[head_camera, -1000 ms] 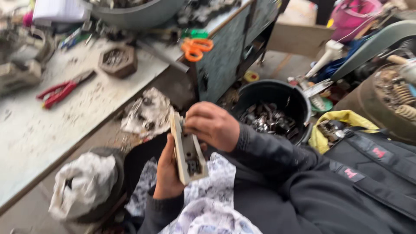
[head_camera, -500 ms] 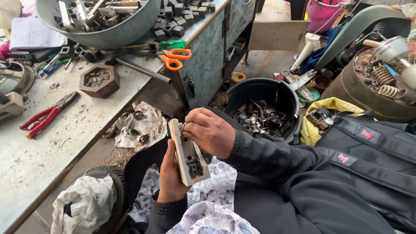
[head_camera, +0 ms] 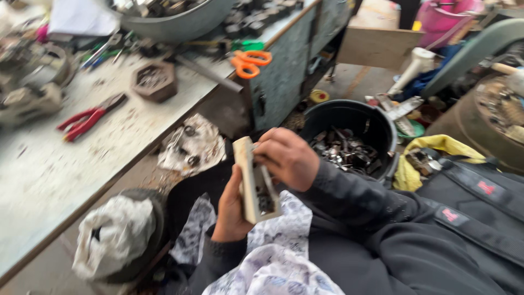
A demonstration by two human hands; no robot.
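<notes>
Cream-coloured switch plate [head_camera: 255, 183] held upright over the lap, off the bench's [head_camera: 43, 180] near edge, left hand [head_camera: 232, 210] clamped behind, right hand [head_camera: 284, 158] fingers closed on its top (steady before prying, black bucket [head_camera: 349, 117] beyond).

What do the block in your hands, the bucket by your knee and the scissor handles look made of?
The block, held between the left hand and right hand, looks like pale, dull plastic or painted metal; blur leaves it open. The bucket looks like black matte plastic, with a smooth thin rim. The scissor handles look like glossy orange plastic, going by their bright, even colour.
</notes>
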